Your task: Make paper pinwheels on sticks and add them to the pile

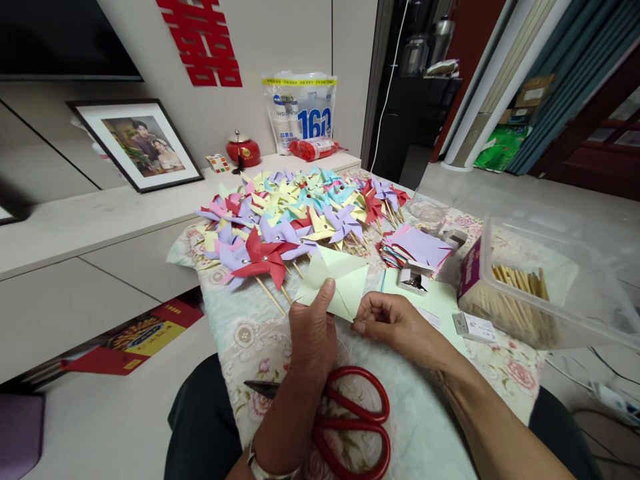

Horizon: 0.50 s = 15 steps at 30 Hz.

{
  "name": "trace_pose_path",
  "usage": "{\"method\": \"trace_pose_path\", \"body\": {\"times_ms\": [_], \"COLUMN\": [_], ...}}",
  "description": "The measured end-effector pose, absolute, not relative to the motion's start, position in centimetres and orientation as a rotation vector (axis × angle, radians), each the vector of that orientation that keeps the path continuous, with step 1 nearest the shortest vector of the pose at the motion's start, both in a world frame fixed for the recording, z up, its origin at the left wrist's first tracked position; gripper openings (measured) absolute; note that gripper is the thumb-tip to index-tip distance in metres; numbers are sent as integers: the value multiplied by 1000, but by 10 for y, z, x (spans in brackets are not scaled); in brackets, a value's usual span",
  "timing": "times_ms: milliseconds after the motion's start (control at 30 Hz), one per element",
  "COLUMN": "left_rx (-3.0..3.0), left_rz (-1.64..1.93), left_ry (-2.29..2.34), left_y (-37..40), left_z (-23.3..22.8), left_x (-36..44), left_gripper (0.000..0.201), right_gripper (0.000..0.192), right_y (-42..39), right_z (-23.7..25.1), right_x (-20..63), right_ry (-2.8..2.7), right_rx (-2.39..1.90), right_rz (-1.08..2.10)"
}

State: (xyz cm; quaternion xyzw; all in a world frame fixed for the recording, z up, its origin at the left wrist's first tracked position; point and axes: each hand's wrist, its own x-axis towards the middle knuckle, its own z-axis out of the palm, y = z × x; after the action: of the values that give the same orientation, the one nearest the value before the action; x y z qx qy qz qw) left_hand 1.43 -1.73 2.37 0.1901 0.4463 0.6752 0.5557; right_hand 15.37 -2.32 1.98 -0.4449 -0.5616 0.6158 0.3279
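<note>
A pale green square of paper (347, 277), with slits running in from its corners, is held up over the table. My left hand (314, 333) grips its lower left side, thumb on top and fingers underneath. At the lower right corner, my right hand (387, 323) pinches the paper between thumb and fingers; the fingertips are partly hidden. Red-handled scissors (357, 421) lie beneath my left forearm, their blades partly covered. Just beyond the paper, a red pinwheel (265, 257) on a wooden stick lies at the front of a heap of colourful pinwheels (295, 200).
Right of the heap lie stacked coloured paper squares (423, 247) and a small open box of metal fasteners (415, 279). A clear plastic bin (520, 320) holds wooden sticks. Behind stand a bag of paper cups (300, 113), a red jar (243, 152) and a framed photo (193, 177).
</note>
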Motion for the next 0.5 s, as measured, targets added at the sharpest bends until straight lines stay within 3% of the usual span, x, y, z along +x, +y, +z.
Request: {"method": "trace_pose_path", "body": {"times_ms": [167, 500], "left_rx": [460, 485], "left_rz": [1594, 1573], "left_ry": [1085, 1138], "left_y": [-17, -19], "left_z": [26, 27], "left_x": [17, 16], "left_gripper": [20, 26], "right_gripper": [14, 7], "right_y": [-23, -23], "right_z": [20, 19], "right_x": [154, 155], "right_ry": [-1516, -1539], "right_rx": [-1188, -1181], "right_rz": [1560, 1560]}}
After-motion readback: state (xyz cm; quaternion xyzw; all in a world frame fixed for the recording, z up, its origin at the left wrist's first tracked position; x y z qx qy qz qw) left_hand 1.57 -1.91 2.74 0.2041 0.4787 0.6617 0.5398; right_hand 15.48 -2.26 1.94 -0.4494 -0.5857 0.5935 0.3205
